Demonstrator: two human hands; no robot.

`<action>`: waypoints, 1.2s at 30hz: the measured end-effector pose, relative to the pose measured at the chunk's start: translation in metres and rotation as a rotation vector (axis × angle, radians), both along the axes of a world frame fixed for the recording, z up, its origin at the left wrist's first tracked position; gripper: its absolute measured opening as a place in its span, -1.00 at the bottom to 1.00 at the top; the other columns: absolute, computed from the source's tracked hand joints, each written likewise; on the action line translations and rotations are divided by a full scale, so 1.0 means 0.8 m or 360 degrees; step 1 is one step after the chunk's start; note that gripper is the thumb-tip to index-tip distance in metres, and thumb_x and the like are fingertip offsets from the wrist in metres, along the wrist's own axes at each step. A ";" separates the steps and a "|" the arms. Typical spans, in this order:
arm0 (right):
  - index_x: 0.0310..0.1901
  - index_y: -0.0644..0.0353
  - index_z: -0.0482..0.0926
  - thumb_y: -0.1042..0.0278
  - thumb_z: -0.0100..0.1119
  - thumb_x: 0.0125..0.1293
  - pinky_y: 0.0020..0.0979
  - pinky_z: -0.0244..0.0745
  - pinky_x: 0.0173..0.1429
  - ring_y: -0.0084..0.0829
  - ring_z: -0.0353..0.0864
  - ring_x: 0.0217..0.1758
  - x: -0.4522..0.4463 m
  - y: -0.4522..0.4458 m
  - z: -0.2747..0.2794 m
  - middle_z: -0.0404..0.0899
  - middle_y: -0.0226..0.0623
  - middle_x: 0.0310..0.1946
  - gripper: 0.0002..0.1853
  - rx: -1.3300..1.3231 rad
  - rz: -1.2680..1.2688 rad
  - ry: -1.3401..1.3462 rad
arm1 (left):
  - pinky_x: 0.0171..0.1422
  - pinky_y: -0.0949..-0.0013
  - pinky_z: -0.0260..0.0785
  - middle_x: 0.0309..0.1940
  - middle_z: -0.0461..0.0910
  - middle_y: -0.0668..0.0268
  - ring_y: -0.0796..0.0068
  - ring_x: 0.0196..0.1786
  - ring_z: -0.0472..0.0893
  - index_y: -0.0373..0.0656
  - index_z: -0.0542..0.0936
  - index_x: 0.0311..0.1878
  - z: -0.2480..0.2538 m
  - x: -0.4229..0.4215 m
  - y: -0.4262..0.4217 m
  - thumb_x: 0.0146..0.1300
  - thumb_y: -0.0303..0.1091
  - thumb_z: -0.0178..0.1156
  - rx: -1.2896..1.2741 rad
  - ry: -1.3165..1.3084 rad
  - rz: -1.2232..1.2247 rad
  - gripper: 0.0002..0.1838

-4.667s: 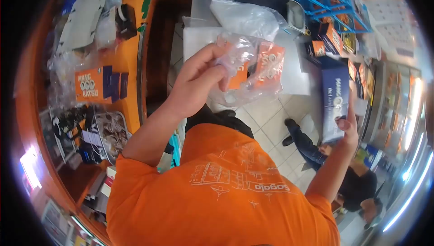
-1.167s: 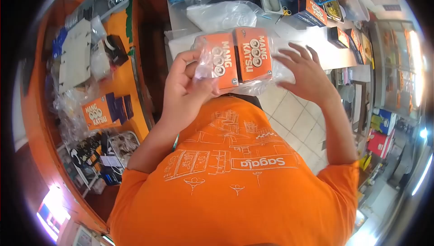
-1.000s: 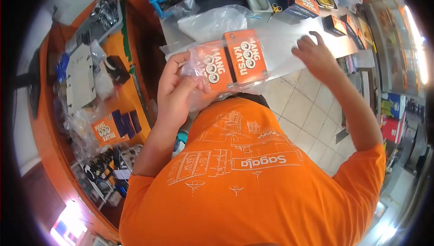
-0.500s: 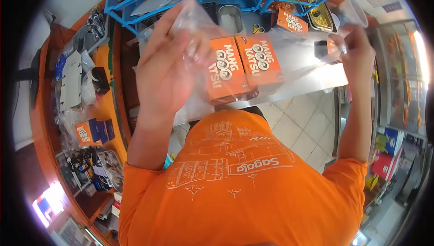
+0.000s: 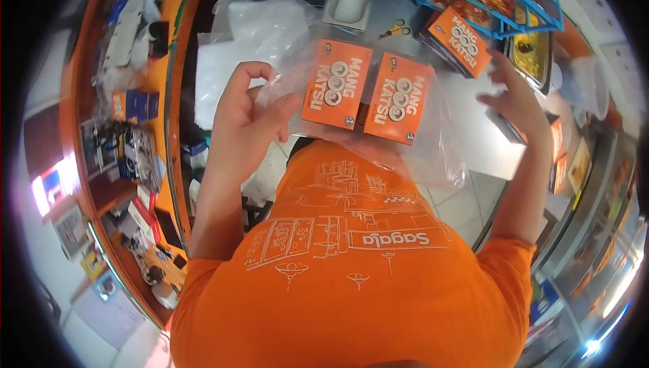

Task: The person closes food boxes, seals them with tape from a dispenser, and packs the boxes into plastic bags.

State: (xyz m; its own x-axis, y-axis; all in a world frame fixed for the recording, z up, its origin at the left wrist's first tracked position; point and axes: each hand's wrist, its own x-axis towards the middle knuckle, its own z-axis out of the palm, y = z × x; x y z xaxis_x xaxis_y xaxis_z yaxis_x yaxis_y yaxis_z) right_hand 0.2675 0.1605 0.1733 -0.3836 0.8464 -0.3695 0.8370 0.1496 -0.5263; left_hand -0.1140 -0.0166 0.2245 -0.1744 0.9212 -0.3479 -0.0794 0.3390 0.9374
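Observation:
Two orange boxes, a left one and a right one, lie side by side inside a clear plastic bag near the table's front edge. My left hand pinches the bag's left side between thumb and fingers. At the right, my right hand is apart from the bag, its fingers spread and holding nothing. Its fingertips are close to another orange and dark box, which stands at an angle behind the bag.
Yellow scissors and a metal container lie behind the boxes. Blue baskets line the back, beside a tray of yellow food. White plastic sheets lie at the left. More boxes stand on the orange shelf.
My right hand has let go of the bag and is now open near the box behind it. My left hand has come lower, still on the plastic. The view has shifted.

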 end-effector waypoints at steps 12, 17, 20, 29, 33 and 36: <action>0.53 -0.06 0.09 0.06 0.53 -0.04 0.07 0.20 0.46 0.05 0.18 0.53 -0.031 0.108 -0.155 0.17 -0.02 0.49 0.10 0.0486 0.0187 -0.0445 | -0.30 0.43 0.44 0.03 0.57 0.10 0.49 -0.38 0.61 -0.19 0.27 0.18 -0.020 -0.016 0.021 0.36 -0.61 0.07 0.0336 -0.0147 0.0009 -0.63; 0.50 0.18 0.18 0.30 0.49 0.01 -0.31 0.29 0.38 -0.30 0.42 0.33 -0.032 0.059 0.000 0.39 -0.18 0.32 0.00 -0.0010 -0.0154 0.0493 | -0.27 0.40 0.48 0.16 0.52 -0.01 0.44 -0.39 0.62 -0.15 0.13 0.29 -0.026 -0.036 0.025 0.34 -0.66 0.01 0.0317 -0.0284 -0.0192 -0.49; 0.50 0.11 0.24 0.35 0.50 -0.09 -0.38 0.39 0.32 -0.35 0.49 0.27 -0.083 -0.008 0.117 0.43 -0.23 0.32 0.02 -0.0194 -0.0111 0.0655 | -0.36 0.48 0.47 0.09 0.56 0.16 0.51 -0.41 0.63 -0.08 0.07 0.29 -0.042 -0.045 0.030 0.35 -0.65 0.03 0.0341 -0.0482 -0.0465 -0.46; 0.43 0.24 0.28 -0.06 0.44 -0.08 -0.24 0.49 0.26 -0.17 0.53 0.28 -0.258 -0.102 0.092 0.48 0.03 0.27 0.03 -0.0584 0.0398 -0.0003 | -0.22 0.37 0.53 0.48 0.20 0.01 0.38 -0.29 0.62 0.06 0.03 0.46 -0.089 -0.097 0.023 0.19 -0.60 0.12 0.0427 -0.1067 -0.0730 -0.20; 0.37 0.04 0.36 -0.15 0.36 0.02 -0.03 0.50 0.21 0.00 0.49 0.30 -0.306 -0.131 0.039 0.47 0.02 0.23 -0.13 -0.0058 -0.0509 -0.0302 | -0.10 0.31 0.51 0.41 0.22 -0.02 0.30 -0.31 0.62 -0.04 -0.05 0.48 -0.085 -0.064 0.018 0.14 -0.52 0.14 0.0540 -0.1059 -0.1036 -0.14; 0.45 0.00 0.24 -0.14 0.26 0.20 0.16 0.42 0.26 0.23 0.30 0.41 -0.340 -0.130 -0.082 0.28 0.12 0.37 -0.17 0.0485 -0.1012 -0.0297 | -0.15 0.30 0.53 0.35 0.28 -0.01 0.27 -0.27 0.61 -0.08 -0.06 0.50 -0.117 -0.046 0.044 0.14 -0.47 0.13 0.0476 -0.1120 -0.1202 -0.12</action>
State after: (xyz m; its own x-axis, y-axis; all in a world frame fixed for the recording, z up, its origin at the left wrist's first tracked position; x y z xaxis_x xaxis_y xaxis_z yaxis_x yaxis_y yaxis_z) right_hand -0.0046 0.0569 0.1077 0.2627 0.9604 -0.0930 0.8826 -0.2782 -0.3791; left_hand -0.1506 0.0186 0.1305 0.6272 0.7711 0.1095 -0.4997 0.2906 0.8160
